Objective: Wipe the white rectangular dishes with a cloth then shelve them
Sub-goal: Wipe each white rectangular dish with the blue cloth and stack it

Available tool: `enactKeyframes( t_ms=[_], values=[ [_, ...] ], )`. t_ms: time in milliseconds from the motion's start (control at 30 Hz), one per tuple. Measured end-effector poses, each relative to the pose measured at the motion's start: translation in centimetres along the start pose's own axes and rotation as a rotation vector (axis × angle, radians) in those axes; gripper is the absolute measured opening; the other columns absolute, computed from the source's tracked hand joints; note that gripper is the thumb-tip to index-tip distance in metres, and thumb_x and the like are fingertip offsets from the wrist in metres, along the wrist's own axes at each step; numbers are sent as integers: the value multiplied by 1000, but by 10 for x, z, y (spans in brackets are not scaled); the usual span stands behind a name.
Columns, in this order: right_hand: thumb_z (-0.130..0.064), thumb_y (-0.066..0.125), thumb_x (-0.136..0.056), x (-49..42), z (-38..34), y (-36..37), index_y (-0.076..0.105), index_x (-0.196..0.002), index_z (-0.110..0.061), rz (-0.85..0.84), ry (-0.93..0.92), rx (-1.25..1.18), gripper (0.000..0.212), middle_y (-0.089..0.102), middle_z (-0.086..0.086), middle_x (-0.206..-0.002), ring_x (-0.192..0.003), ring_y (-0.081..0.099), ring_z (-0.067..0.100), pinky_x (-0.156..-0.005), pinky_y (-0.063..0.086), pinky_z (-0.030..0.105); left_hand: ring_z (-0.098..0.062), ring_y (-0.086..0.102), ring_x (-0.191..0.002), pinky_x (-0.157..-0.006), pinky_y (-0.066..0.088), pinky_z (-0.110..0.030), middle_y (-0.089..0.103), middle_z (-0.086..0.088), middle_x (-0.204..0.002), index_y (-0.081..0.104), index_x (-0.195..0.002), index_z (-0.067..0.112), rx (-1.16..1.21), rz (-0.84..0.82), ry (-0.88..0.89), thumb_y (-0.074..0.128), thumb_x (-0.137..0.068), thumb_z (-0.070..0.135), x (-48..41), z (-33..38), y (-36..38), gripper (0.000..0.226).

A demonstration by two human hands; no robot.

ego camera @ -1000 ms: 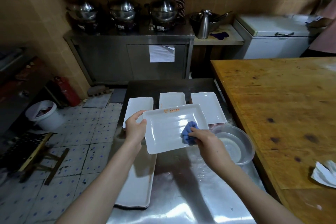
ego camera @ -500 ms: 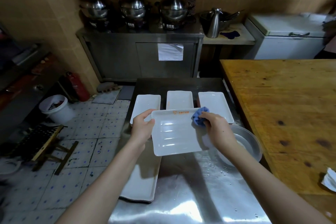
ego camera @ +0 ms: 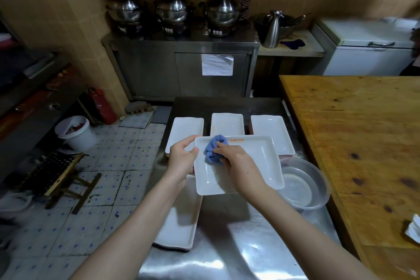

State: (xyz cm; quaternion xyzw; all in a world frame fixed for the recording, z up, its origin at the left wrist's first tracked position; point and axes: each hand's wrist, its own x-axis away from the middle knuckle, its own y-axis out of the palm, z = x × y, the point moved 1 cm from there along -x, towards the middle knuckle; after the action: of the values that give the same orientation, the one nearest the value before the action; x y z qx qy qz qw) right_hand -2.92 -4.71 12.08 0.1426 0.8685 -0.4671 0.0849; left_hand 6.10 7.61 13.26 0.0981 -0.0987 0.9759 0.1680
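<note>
White rectangular dish (ego camera: pixel 250 166): glossy, orange rim print; left hand (ego camera: pixel 181 158) grips edge, right hand (ego camera: pixel 236 166) presses blue cloth (ego camera: pixel 212 150).

Clear plastic basin (ego camera: pixel 304 185) on steel counter (ego camera: pixel 227 245), wooden table (ego camera: pixel 354 134) beside, three steel pots (ego camera: pixel 172 10) behind

The white rectangular glazed dish (ego camera: pixel 250 166) gleams glossy and smooth; the blue cloth (ego camera: pixel 213 151) looks soft and matt; the steel surface (ego camera: pixel 227 245) shines; the clear plastic bowl (ego camera: pixel 304 183) is glossy.
</note>
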Motion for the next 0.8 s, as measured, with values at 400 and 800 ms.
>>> enactKeyframes(
  t_ms=[400, 800],
  values=[
    [3, 49, -89, 22, 48, -28, 65, -104, 2, 159, 274, 26, 22, 65, 19, -105, -101, 59, 37, -79, 42, 27, -25, 65, -83, -69, 57, -42, 67, -9, -113, 64, -103, 28, 82, 34, -29, 47, -94, -1, 3, 0, -12, 35],
    [11, 47, -73, 14, -24, 40, 60, -82, -19, -77, -144, -53, 34, 52, 0, -83, -72, 49, 18, -59, 38, 23, -29, 67, -94, -79, 58, -47, 68, -11, -110, 63, -120, 20, 154, 178, -67, 49, -95, 0, -2, -11, -17, 36]
  ],
)
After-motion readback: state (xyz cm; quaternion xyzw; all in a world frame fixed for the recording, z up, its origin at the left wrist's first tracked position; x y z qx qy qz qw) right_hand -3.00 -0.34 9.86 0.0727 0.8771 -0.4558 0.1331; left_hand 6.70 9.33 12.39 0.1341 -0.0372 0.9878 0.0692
